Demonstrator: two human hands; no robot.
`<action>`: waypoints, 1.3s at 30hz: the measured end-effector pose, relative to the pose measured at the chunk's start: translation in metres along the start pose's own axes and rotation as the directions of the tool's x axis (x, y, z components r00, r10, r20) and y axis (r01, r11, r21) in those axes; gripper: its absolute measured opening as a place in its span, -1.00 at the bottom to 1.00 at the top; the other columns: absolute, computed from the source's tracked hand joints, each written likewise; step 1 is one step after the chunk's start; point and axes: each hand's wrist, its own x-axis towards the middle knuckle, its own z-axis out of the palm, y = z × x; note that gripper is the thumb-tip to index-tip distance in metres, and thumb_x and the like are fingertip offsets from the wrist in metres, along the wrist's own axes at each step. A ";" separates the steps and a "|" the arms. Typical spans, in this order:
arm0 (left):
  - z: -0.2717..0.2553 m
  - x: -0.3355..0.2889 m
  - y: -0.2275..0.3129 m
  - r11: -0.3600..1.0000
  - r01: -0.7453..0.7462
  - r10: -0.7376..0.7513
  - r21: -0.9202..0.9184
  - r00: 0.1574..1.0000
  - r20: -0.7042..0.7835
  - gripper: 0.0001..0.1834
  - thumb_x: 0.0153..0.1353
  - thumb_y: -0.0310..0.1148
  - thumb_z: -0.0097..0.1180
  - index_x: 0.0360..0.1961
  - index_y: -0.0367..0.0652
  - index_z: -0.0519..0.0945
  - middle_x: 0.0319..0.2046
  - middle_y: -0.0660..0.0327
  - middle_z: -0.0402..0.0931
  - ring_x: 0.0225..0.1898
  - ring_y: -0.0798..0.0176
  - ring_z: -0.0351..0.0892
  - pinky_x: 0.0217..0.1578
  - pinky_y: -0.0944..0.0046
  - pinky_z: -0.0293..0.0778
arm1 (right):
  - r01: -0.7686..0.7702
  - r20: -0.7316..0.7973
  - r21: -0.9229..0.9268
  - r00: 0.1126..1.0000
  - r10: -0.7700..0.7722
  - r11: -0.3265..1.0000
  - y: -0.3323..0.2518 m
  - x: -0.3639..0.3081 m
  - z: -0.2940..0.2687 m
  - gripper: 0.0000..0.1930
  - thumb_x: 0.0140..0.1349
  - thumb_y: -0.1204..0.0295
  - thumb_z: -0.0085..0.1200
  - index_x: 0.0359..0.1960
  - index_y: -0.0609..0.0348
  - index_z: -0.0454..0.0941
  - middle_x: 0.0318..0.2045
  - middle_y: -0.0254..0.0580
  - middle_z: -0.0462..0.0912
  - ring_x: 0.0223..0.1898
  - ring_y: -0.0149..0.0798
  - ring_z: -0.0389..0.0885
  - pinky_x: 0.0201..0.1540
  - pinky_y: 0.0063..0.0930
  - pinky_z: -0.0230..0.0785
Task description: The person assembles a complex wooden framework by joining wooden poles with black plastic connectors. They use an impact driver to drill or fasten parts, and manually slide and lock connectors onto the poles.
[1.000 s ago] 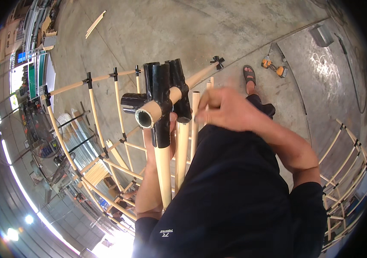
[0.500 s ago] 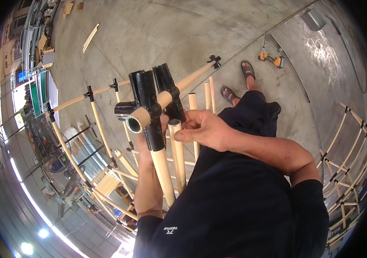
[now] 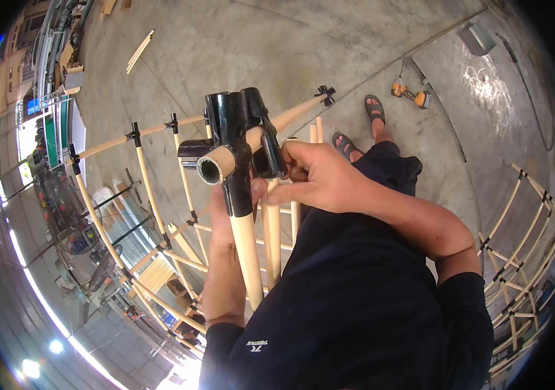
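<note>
A cream round pipe points its open end toward me, with black pipe joints clamped around it. The front black pipe joint sits on a front upright cream pipe. Behind it, a second black pipe joint has its lower end at the top of another upright cream pipe. My left hand is closed around the front joint's lower sleeve, mostly hidden behind it; a fingertip shows between the uprights. My right hand pinches the second upright's top, thumb below the joint, fingers against the joint's side.
A frame of cream pipes and black joints spreads to the left, another frame stands at right. An orange and black cordless drill lies on the floor beyond my sandalled feet. Loose pipes lie at far left.
The second upright's open top, visible before, is now covered by the lower end of the second joint. The joints have turned slightly and my right hand has moved up a little.
</note>
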 end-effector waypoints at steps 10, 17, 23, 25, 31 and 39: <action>0.007 -0.002 0.001 0.991 0.049 -0.055 -0.127 0.997 -0.047 -0.56 0.29 -0.59 0.22 0.20 -0.29 0.50 -0.03 0.17 0.60 -0.03 0.29 0.63 -0.13 0.17 0.69 | -0.117 0.042 -0.220 0.991 0.129 0.969 -0.042 0.018 -0.021 -0.69 0.37 0.30 0.26 -0.18 0.32 0.47 -0.46 -0.32 0.60 -0.45 -0.55 0.42 -0.39 -0.56 0.23; 0.021 -0.010 0.007 0.997 -0.068 0.064 -0.022 0.990 -0.123 -0.55 0.31 -0.56 0.23 0.22 -0.29 0.49 0.00 0.10 0.61 -0.09 0.19 0.69 -0.12 0.18 0.70 | -0.013 -0.038 0.010 0.999 0.014 1.000 -0.025 0.004 0.005 -0.73 0.39 0.39 0.23 -0.17 0.31 0.41 -0.46 -0.24 0.66 -0.44 -0.56 0.51 -0.41 -0.55 0.30; 0.024 -0.016 0.002 0.984 -0.056 0.053 -0.170 0.998 -0.022 -0.44 0.28 -0.58 0.27 0.30 -0.29 0.41 0.01 0.10 0.61 -0.08 0.18 0.69 -0.21 0.21 0.71 | 0.044 -0.096 -0.125 0.994 -0.057 0.991 -0.022 0.000 0.008 -0.74 0.37 0.42 0.22 -0.17 0.37 0.41 -0.51 -0.07 0.66 -0.49 -0.38 0.64 -0.45 -0.46 0.41; 0.013 -0.016 -0.013 0.972 -0.125 0.148 0.201 0.984 -0.101 -0.50 0.30 -0.59 0.24 0.25 -0.35 0.42 -0.06 0.06 0.63 -0.18 0.20 0.71 -0.28 0.22 0.71 | 0.004 -0.053 -0.010 0.999 -0.004 1.000 -0.016 0.005 0.003 -0.68 0.33 0.36 0.28 -0.15 0.35 0.43 -0.54 -0.09 0.65 -0.51 -0.38 0.60 -0.46 -0.45 0.39; 0.019 -0.023 -0.003 0.958 -0.034 0.051 0.283 0.997 -0.051 -0.64 0.36 -0.58 0.16 0.13 -0.43 0.41 -0.23 -0.03 0.63 -0.45 0.27 0.67 -0.45 0.28 0.64 | -0.046 -0.128 -0.285 0.992 0.010 0.957 -0.032 0.036 -0.049 -0.32 0.01 0.07 0.53 0.04 0.27 0.55 -0.57 -0.24 0.57 -0.49 -0.40 0.48 -0.43 -0.39 0.31; 0.035 -0.015 0.010 0.993 -0.032 0.036 0.113 0.999 -0.031 -0.58 0.40 -0.56 0.08 0.23 -0.38 0.32 -0.19 -0.11 0.59 -0.56 0.30 0.55 -0.59 0.34 0.51 | 0.240 0.326 -0.656 0.945 -0.019 0.716 -0.049 0.077 -0.064 -0.35 0.20 -0.18 0.22 -0.04 0.24 0.64 -0.62 -0.26 0.40 -0.56 -0.22 0.37 -0.46 -0.28 0.23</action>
